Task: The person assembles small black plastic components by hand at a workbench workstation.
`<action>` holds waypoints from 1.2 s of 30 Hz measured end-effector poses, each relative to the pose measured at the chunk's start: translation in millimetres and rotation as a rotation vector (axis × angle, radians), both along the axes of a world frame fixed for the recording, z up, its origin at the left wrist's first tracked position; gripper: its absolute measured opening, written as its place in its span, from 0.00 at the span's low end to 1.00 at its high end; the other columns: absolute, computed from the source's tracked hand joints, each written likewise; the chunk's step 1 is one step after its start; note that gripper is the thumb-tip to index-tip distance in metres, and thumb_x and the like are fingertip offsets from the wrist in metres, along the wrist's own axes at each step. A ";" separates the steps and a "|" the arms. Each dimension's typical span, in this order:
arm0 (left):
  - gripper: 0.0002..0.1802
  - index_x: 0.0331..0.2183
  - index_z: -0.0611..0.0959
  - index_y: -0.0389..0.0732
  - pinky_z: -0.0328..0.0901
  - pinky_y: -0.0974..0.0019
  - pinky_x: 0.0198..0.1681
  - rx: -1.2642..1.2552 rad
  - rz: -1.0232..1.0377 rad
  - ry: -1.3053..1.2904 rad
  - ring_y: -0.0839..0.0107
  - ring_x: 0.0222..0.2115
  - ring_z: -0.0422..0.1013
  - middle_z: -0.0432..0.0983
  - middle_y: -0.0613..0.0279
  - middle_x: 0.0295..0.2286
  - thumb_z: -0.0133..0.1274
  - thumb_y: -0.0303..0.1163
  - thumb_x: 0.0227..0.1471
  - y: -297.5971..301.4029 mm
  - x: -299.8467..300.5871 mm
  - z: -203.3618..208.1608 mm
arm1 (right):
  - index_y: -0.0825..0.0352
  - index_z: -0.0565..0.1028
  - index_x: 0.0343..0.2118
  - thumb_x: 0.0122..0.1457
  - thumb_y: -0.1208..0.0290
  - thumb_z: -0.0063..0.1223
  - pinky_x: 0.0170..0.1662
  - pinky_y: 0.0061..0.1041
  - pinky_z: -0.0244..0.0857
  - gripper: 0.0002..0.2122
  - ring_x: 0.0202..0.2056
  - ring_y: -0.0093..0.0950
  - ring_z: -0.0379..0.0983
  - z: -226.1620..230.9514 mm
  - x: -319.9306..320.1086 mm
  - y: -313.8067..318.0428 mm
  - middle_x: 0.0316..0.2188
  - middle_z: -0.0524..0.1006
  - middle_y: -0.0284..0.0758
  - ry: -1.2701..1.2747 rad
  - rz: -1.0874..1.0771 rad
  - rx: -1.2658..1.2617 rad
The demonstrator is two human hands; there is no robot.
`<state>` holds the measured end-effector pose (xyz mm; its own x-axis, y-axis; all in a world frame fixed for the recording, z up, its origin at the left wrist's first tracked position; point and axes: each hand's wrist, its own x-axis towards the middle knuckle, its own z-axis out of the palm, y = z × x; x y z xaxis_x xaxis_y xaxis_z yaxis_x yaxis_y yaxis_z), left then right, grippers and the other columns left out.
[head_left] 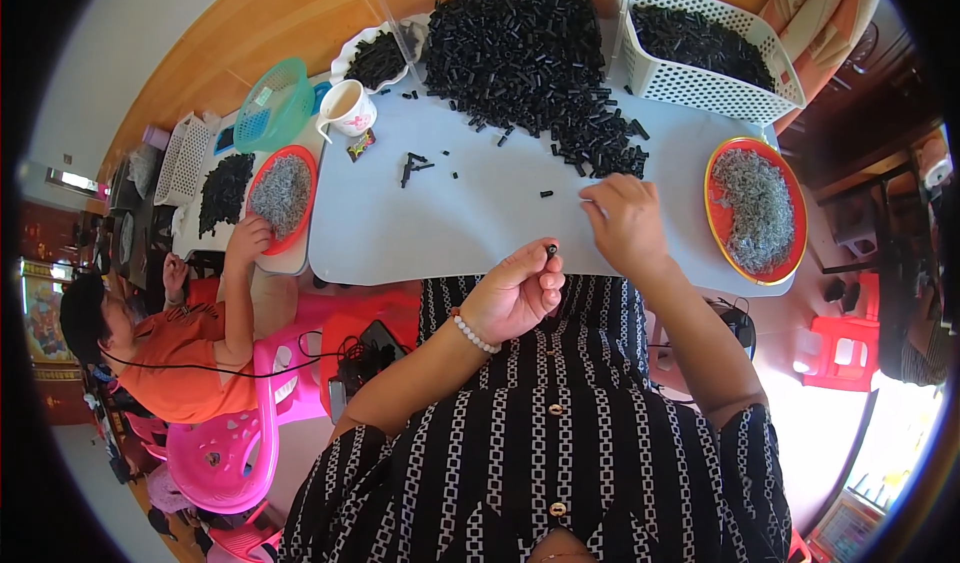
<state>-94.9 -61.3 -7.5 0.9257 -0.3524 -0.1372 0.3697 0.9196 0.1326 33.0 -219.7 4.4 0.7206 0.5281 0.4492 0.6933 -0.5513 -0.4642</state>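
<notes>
My left hand (515, 293) is closed, palm up, in front of the table's near edge. Its thumb and forefinger pinch a small black tube-shaped piece (551, 251), with one round end facing up. My right hand (627, 223) is over the near part of the table, back of the hand up, just below the heap of black tube pieces (520, 53). Its fingers are bent in, and whatever they may hold is hidden. One loose black piece (546, 194) lies left of its fingertips. A red plate of small silvery metal parts (712, 208) stands to the right.
A white perforated basket (705, 98) of black pieces stands back right. Behind a white cup (349, 110) and a small wrapped packet (361, 145) is a bowl (343, 61) of black pieces. A co-worker in orange (200, 363) sits left, one hand at another red plate (311, 193).
</notes>
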 end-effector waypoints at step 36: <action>0.11 0.39 0.81 0.37 0.69 0.78 0.30 0.857 0.292 -0.029 0.77 0.29 0.75 0.80 0.62 0.32 0.56 0.30 0.54 -15.8 -12.0 55.7 | 0.72 0.79 0.30 0.52 0.79 0.58 0.34 0.17 0.66 0.04 0.29 0.18 0.73 97.6 -52.7 -9.4 0.26 0.79 0.34 0.705 0.178 0.404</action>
<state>-106.9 -77.1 48.2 0.9695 0.1090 -0.2196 0.1231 0.5581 0.8206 -19.7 -229.1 102.0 0.8249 0.5558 0.1034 0.2271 -0.1584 -0.9609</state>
